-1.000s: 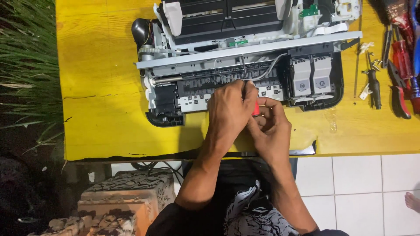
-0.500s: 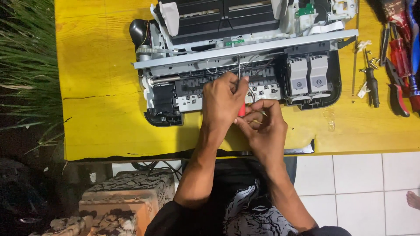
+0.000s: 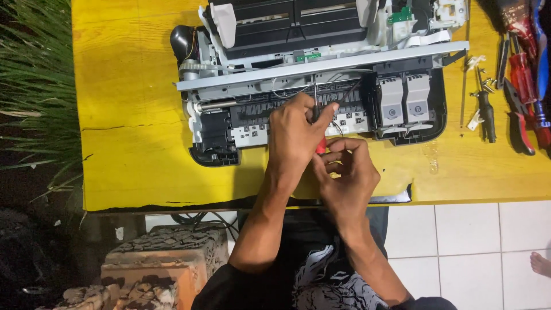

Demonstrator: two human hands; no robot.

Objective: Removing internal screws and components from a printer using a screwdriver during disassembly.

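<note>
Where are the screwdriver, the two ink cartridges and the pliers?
screwdriver (image 3: 315,103), head view, on its dark shaft.
ink cartridges (image 3: 404,99), head view, on the grey tops.
pliers (image 3: 523,129), head view, on a red handle.

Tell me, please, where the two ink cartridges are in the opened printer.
In the head view the two ink cartridges sit side by side at the right end of the opened printer, right of both hands and left of the hand tools lying on the yellow table.

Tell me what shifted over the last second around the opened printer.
Both hands crept up toward the printer: the left hand slid its screwdriver tip deeper into the mechanism, and the right hand followed, still touching the red handle. Printer and hand tools stayed put.
</note>
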